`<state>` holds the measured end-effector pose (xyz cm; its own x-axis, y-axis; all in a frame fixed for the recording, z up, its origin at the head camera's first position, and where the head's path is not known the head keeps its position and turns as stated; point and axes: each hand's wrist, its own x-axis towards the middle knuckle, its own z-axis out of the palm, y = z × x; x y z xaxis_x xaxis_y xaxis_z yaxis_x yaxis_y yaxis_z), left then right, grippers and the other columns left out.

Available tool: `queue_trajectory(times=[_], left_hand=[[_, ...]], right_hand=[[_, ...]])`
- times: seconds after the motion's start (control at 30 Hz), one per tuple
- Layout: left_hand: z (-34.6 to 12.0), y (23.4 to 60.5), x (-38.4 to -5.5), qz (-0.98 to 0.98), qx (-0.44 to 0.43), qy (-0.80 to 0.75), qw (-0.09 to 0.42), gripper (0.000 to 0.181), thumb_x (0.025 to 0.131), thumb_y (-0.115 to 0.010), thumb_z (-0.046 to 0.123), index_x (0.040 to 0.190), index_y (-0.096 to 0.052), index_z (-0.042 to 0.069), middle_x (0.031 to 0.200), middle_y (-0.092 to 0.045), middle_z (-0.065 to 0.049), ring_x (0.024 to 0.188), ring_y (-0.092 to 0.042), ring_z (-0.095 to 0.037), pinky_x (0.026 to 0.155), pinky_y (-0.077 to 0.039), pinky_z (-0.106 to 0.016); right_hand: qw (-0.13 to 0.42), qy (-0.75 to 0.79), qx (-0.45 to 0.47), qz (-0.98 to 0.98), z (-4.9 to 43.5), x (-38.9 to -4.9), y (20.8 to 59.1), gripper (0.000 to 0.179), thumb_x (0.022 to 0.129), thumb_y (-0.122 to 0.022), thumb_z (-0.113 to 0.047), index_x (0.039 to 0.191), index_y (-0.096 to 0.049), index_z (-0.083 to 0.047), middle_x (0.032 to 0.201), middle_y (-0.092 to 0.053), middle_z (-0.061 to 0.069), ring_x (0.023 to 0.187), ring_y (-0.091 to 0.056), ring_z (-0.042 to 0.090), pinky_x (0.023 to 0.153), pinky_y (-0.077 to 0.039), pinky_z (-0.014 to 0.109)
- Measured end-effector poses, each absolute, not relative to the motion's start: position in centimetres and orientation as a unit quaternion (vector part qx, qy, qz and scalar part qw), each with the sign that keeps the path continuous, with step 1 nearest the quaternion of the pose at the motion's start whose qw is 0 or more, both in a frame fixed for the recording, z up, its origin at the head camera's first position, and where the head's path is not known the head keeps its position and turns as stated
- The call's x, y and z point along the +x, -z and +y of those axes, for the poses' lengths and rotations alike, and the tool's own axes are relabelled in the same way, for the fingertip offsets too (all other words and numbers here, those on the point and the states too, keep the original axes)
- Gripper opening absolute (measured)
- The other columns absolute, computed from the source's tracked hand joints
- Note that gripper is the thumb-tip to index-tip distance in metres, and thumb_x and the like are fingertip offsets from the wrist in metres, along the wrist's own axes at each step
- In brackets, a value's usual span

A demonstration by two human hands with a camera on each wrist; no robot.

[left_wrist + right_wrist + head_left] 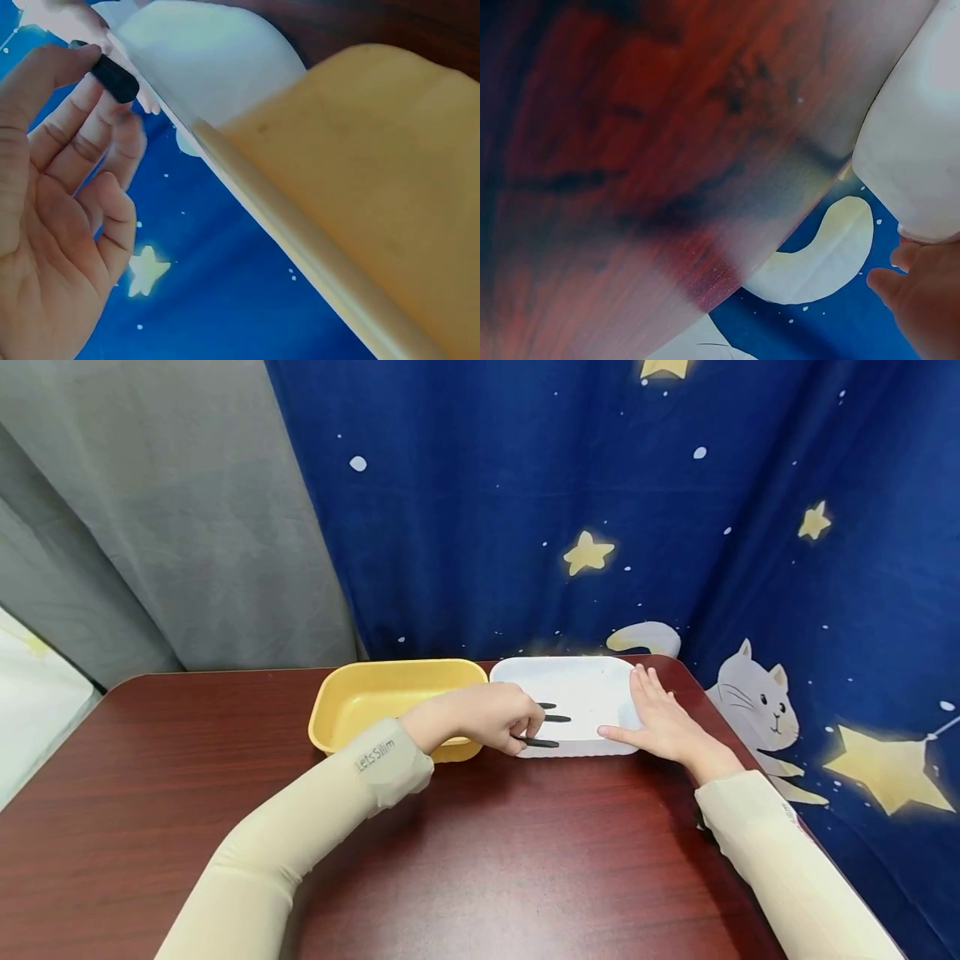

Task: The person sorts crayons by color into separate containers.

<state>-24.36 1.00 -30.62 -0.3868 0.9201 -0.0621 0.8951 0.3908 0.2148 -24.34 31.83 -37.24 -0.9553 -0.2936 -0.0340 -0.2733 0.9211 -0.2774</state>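
Note:
My left hand [501, 714] is over the left end of the white bin [517, 670], close to the yellow bin's right edge. Between thumb and fingertips it pinches a slim black stick-like piece [537, 742]; a rounded black end [118, 81] shows in the left wrist view, and its exact kind is unclear. Beyond the hand, two similar black pieces, one of them a dark stick [557, 718], are seen inside the white bin, their left ends hidden by the hand. My right hand [660, 718] touches the white bin's right rim, with fingers extended and thumb spread.
A yellow bin [327, 727] stands left of the white one, partly covered by the left forearm. Both are near the far edge of the dark red-brown table [480, 877]. Behind it hang a grey curtain [187, 527] and a blue star-patterned curtain [465, 510].

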Motion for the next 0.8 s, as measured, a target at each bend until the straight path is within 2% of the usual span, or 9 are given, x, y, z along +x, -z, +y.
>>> queue_trajectory(times=[0.13, 0.37, 0.8], left_hand=[[1.2, 30.5, -25.2, 0.832, 0.544, -0.077, 0.080, 0.008, 0.082, -0.071, 0.013, 0.089, -0.068, 0.009, 0.067, -0.060, 0.004, 0.065, -0.051, -0.007, 0.065, -0.041, -0.021], [1.7, 30.4, -27.0, 0.849, 0.516, -0.088, 0.077, 0.011, 0.084, -0.070, 0.013, 0.093, -0.070, 0.007, 0.082, -0.070, -0.003, 0.075, -0.060, -0.013, 0.073, -0.049, -0.024], [3.1, 32.9, -30.9, 0.877, 0.464, -0.112, 0.065, 0.008, 0.088, -0.071, 0.016, 0.094, -0.072, 0.010, 0.089, -0.071, -0.002, 0.083, -0.061, -0.016, 0.077, -0.050, -0.026]], right_hand=[[0.040, 0.136, -0.142, 0.980, 31.8, -24.3, 37.3, 0.118, 0.087, -0.058, -0.068, 0.156, 0.001, 0.009, 0.165, 0.005, 0.027, 0.153, 0.005, 0.044, 0.116, -0.009, 0.071], [0.042, 0.137, -0.142, 0.979, 31.8, -24.4, 37.3, 0.118, 0.087, -0.058, -0.069, 0.156, 0.001, 0.008, 0.165, 0.005, 0.026, 0.153, 0.006, 0.044, 0.116, -0.009, 0.071], [0.042, 0.138, -0.139, 0.980, 31.9, -24.5, 37.3, 0.119, 0.087, -0.058, -0.069, 0.156, 0.001, 0.007, 0.165, 0.003, 0.027, 0.153, 0.005, 0.044, 0.116, -0.009, 0.071]])
